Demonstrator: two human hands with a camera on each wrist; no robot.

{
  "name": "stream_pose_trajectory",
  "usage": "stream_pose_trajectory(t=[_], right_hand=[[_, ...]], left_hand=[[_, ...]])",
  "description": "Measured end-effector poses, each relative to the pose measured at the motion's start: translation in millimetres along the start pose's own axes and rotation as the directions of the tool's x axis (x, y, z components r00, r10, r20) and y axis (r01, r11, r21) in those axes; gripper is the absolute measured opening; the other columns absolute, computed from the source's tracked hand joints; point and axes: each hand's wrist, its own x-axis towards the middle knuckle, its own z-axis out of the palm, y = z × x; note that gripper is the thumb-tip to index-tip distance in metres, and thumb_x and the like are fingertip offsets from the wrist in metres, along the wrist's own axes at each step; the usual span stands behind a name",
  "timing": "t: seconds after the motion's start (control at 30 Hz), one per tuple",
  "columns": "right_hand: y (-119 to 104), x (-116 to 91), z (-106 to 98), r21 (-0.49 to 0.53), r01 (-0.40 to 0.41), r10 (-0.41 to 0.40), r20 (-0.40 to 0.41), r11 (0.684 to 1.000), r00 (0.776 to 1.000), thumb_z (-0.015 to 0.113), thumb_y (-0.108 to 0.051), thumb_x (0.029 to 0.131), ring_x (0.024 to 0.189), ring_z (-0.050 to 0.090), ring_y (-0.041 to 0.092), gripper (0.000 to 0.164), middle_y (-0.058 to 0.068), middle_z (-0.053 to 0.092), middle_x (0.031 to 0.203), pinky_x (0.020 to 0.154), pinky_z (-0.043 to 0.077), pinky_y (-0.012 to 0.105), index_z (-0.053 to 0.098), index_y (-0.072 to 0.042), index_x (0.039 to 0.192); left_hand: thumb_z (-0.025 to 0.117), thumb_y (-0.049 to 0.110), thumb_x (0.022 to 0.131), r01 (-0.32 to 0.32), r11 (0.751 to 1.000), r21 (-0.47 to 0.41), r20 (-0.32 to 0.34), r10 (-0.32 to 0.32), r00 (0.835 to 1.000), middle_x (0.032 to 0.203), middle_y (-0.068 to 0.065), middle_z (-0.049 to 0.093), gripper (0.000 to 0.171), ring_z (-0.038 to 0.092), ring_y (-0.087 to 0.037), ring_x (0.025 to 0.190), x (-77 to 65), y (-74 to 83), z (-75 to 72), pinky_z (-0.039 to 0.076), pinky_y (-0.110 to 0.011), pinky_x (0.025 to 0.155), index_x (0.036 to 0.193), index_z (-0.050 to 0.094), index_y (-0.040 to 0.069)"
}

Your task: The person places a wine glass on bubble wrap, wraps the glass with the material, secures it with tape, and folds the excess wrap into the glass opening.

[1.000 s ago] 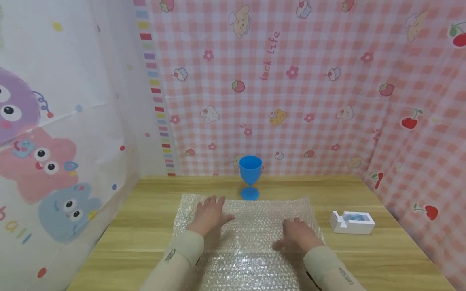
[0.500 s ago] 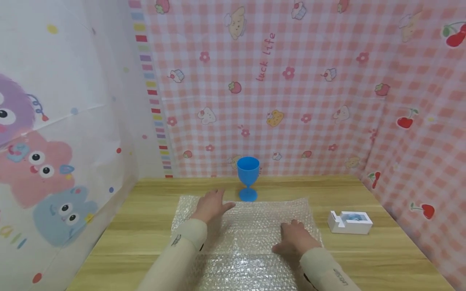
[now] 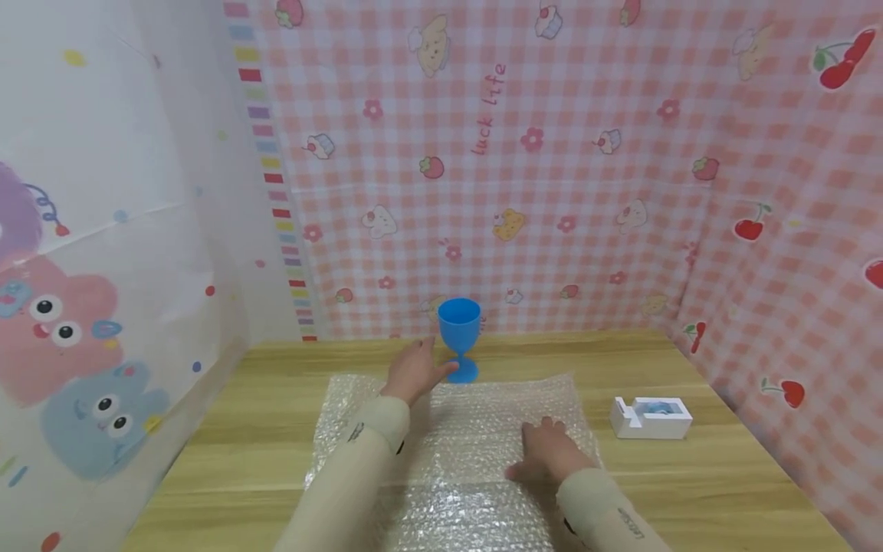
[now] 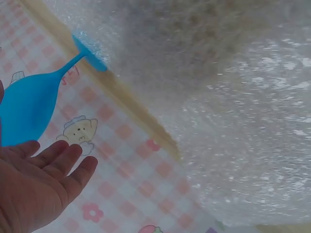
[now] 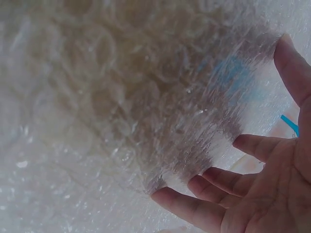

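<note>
A blue goblet (image 3: 459, 326) stands upright at the back of the table, just beyond the far edge of a clear sheet of bubble wrap (image 3: 476, 414). My left hand (image 3: 412, 372) reaches to the goblet's left side, fingers extended, and its thumb overlaps the goblet's foot in the head view. In the left wrist view the fingers of this left hand (image 4: 41, 182) lie beside the blue bowl without curling round it. Spread over the right part of the sheet, my right hand (image 3: 548, 451) rests its fingertips on the plastic, as the right wrist view also shows.
To the right of the sheet sits a white tape dispenser (image 3: 651, 422) with a roll of tape in it. The wooden table (image 3: 241, 460) ends against a pink checked cloth (image 3: 386, 169) at the back, with more printed cloth on both sides.
My left hand has moved forward and right, off the sheet's left part to beside the goblet. The right hand stays on the bubble wrap. The head view has turned slightly right.
</note>
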Motion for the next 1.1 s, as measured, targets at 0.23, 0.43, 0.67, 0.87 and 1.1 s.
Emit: stream_pose_trajectory(t=[0.23,0.43,0.67,0.87,1.1], right_hand=[[-3,-3,-1,0.019,-0.008,0.008,-0.005,1.000,1.000,0.085,-0.043,0.074,0.128,0.030,0.064,0.084,0.045,0.036,0.138,0.100,0.033,0.071,0.052,0.008,0.133],[-3,-4,0,0.019,0.005,-0.005,-0.022,1.000,1.000,0.085,-0.042,0.072,0.126,0.033,0.064,0.084,0.045,0.038,0.136,0.100,0.033,0.071,0.053,0.008,0.132],[2,-1,2,0.024,-0.011,0.012,-0.025,1.000,1.000,0.086,-0.043,0.071,0.127,0.032,0.063,0.087,0.044,0.038,0.137,0.100,0.034,0.070,0.052,0.008,0.133],[5,-2,1,0.032,-0.010,0.012,-0.042,0.999,0.999,0.088,-0.043,0.069,0.125,0.035,0.062,0.084,0.044,0.040,0.134,0.095,0.039,0.070,0.055,0.007,0.129],[3,-2,0,0.014,0.006,-0.006,-0.041,1.000,0.999,0.087,-0.043,0.070,0.125,0.036,0.062,0.083,0.044,0.041,0.134,0.097,0.039,0.070,0.055,0.007,0.129]], left_hand=[[0.068,0.054,0.089,0.030,0.996,-0.084,-0.031,-0.033,0.999,0.145,-0.020,0.049,0.089,0.049,-0.036,0.130,14.0,7.8,2.9,0.045,-0.052,0.101,0.155,0.031,0.007],[0.070,0.047,0.090,0.099,0.951,-0.293,-0.027,-0.112,0.993,0.149,-0.017,0.045,0.083,0.045,-0.036,0.135,20.5,15.5,4.8,0.039,-0.054,0.107,0.152,0.034,0.006],[0.072,0.046,0.089,0.123,0.902,-0.414,-0.026,-0.147,0.989,0.146,-0.021,0.046,0.087,0.046,-0.038,0.132,31.3,23.8,6.5,0.040,-0.054,0.106,0.151,0.030,0.001],[0.076,0.043,0.086,0.134,0.846,-0.515,-0.022,-0.170,0.985,0.151,-0.023,0.039,0.101,0.039,-0.040,0.138,39.5,31.6,9.8,0.036,-0.056,0.109,0.156,0.016,0.002],[0.078,0.039,0.086,0.125,0.798,-0.590,-0.048,-0.189,0.981,0.150,-0.024,0.039,0.102,0.039,-0.041,0.137,48.4,30.5,17.0,0.036,-0.057,0.109,0.156,0.013,0.003]])
